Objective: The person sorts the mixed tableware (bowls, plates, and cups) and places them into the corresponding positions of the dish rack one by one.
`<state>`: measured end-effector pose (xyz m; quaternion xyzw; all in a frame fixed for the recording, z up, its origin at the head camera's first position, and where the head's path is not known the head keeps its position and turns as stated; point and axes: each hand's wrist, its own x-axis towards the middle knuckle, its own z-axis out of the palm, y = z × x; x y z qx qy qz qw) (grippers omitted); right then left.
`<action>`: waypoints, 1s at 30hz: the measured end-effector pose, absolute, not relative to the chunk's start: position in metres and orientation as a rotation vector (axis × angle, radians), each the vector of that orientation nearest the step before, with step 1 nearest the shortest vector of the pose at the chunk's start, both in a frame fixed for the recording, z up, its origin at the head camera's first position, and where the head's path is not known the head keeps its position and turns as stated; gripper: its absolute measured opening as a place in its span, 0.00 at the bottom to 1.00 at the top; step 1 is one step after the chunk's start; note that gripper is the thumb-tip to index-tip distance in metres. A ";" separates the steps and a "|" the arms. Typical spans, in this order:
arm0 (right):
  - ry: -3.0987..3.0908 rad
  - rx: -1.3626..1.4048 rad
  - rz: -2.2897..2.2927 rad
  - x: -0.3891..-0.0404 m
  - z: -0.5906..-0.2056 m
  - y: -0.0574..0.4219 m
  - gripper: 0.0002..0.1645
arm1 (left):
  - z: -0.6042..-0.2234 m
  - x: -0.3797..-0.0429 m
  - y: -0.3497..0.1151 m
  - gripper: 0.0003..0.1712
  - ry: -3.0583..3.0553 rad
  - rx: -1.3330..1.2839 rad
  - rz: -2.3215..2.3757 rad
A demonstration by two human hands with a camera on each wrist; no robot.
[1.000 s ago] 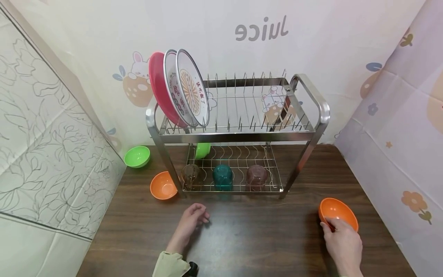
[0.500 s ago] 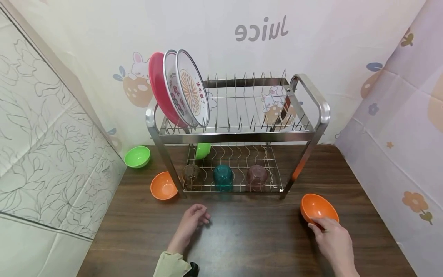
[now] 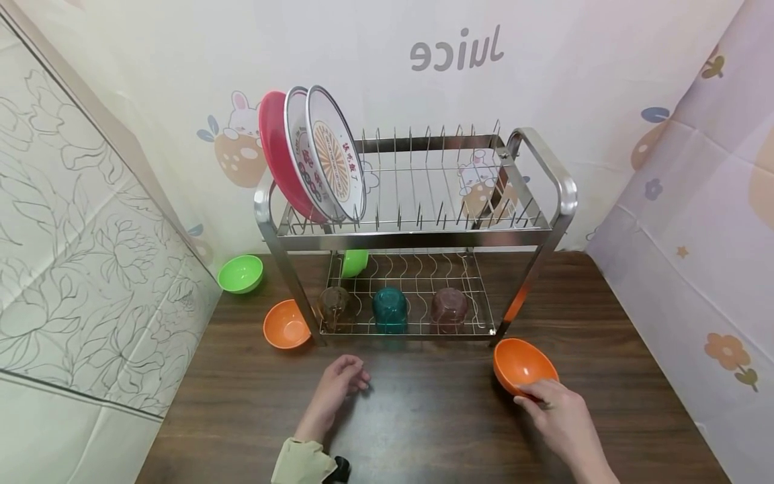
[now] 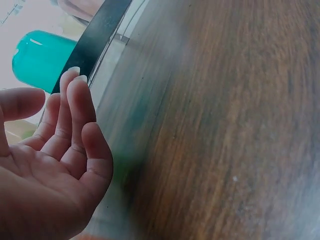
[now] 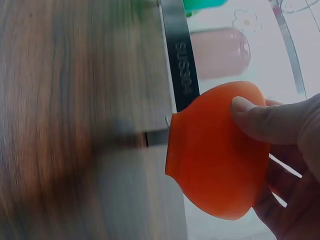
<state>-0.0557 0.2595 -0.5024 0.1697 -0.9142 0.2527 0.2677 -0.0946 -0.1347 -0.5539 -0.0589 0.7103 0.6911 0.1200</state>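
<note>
Right hand (image 5: 300,132) partly behind orange bowl (image 5: 220,160)

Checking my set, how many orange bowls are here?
2: one orange bowl in the right hand; the other orange bowl on the wooden table, partly behind the dish rack's front left leg.

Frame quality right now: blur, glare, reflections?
Head: mostly sharp, pale sheen on the table, orange reflection on a rack leg near the orange bowl. Left wrist: table looks soft, whites around the teal cup washed out. Right wrist: table smeared, upper right very bright.
</note>
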 end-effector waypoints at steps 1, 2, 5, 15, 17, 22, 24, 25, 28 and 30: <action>-2.460 0.482 0.695 -0.056 -0.502 0.256 0.20 | -0.554 -0.094 -0.135 0.19 2.076 -0.168 2.016; -2.453 0.505 0.713 -0.056 -0.501 0.253 0.21 | -0.553 -0.094 -0.134 0.19 2.075 -0.166 2.013; -2.437 0.573 0.783 -0.057 -0.498 0.244 0.21 | -0.553 -0.094 -0.133 0.18 2.077 -0.163 2.005; -2.364 0.853 1.000 -0.059 -0.499 0.204 0.21 | -0.548 -0.096 -0.124 0.18 2.063 -0.130 2.027; -2.343 0.911 1.037 -0.059 -0.499 0.197 0.18 | -0.548 -0.096 -0.122 0.17 2.055 -0.132 2.028; -2.334 0.993 1.072 -0.060 -0.498 0.183 0.08 | -0.545 -0.096 -0.119 0.17 2.056 -0.120 2.029; -2.326 1.023 1.059 -0.060 -0.497 0.179 0.07 | -0.544 -0.097 -0.117 0.16 2.079 -0.069 2.006; -2.321 1.036 1.050 -0.060 -0.497 0.177 0.08 | -0.543 -0.097 -0.116 0.16 2.086 -0.032 1.997; -2.285 1.092 1.028 -0.061 -0.496 0.171 0.15 | -0.540 -0.096 -0.111 0.13 2.142 0.116 1.949; -2.274 1.125 1.021 -0.063 -0.496 0.168 0.16 | -0.537 -0.095 -0.108 0.12 2.181 0.210 1.925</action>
